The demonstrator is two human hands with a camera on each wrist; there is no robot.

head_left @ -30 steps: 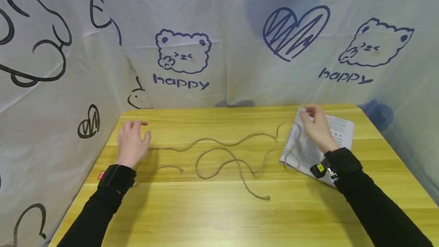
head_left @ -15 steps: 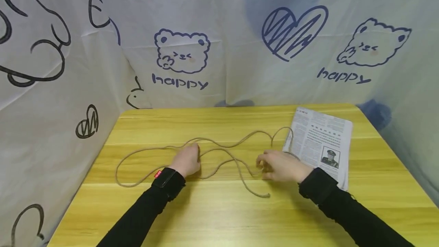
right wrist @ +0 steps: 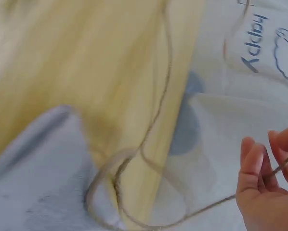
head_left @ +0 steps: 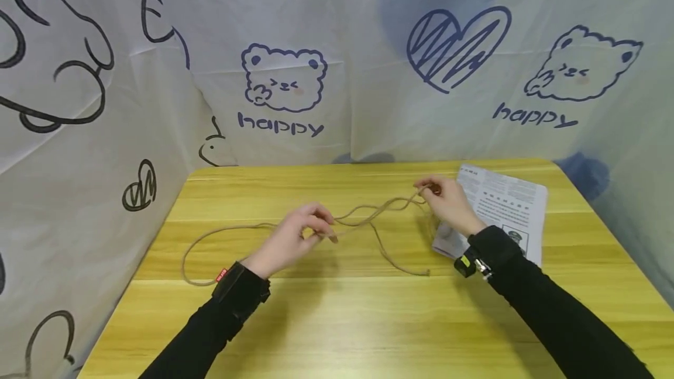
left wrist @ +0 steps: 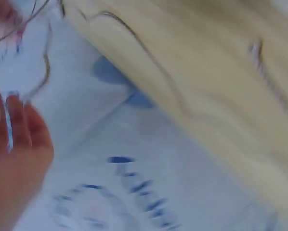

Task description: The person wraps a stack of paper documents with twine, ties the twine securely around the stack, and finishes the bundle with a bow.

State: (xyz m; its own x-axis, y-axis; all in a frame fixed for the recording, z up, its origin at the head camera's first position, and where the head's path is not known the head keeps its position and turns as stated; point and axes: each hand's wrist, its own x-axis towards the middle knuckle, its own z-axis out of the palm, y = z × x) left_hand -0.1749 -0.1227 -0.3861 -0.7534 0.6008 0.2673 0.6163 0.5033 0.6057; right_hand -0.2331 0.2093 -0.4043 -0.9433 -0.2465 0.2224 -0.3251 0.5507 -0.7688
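Note:
A thin tan rope [head_left: 374, 216] runs between my two hands above the wooden table. My left hand [head_left: 295, 233] pinches it at the fingertips; in the left wrist view, which is blurred, a strand meets the fingers of that hand [left wrist: 21, 159]. Higher and further right, my right hand [head_left: 450, 203] pinches the rope near the folded newspaper [head_left: 487, 192]. In the right wrist view the rope [right wrist: 169, 62] hangs in loops from the right hand [right wrist: 269, 192]. Part of it still lies on the table as a wide loop on the left, and one rope end rests below the hands.
The yellow wood-grain table [head_left: 358, 320] has rounded far corners. Behind it and at its sides hangs pale cloth [head_left: 368, 104] with drawn bears, hearts and words. The newspaper lies at the table's right, partly behind my right wrist.
Both hands came inward from the table's sides. The left one moved right and then up slightly; the right one went left, then back up. They took hold of the rope and raised part of it.

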